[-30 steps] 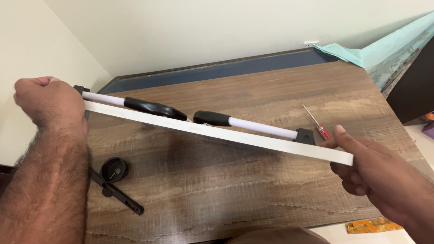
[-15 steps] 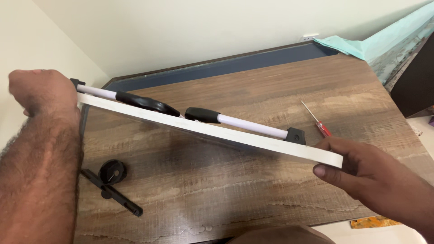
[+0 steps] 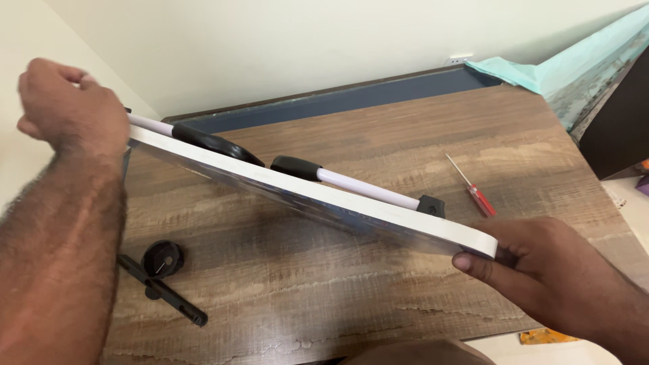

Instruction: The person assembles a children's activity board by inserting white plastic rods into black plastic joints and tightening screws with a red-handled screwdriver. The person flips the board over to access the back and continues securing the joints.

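White board [image 3: 304,192] with a tube frame hangs tilted above the desk [image 3: 378,284], left hand [image 3: 71,105] curled over its far-left end, right hand [image 3: 541,260] pinching its near-right corner; level, even support at both ends seems wise.

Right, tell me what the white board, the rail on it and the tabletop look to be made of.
White board: probably laminated wood composite; smooth, glossy, rounded edge, though the core is hidden.
Rail: likely white-coated metal tube with black grips that look like rubber or plastic, matte.
Tabletop: wood-grain laminate by its look; the streaked brown pattern is flat and even, so solid wood seems less likely.
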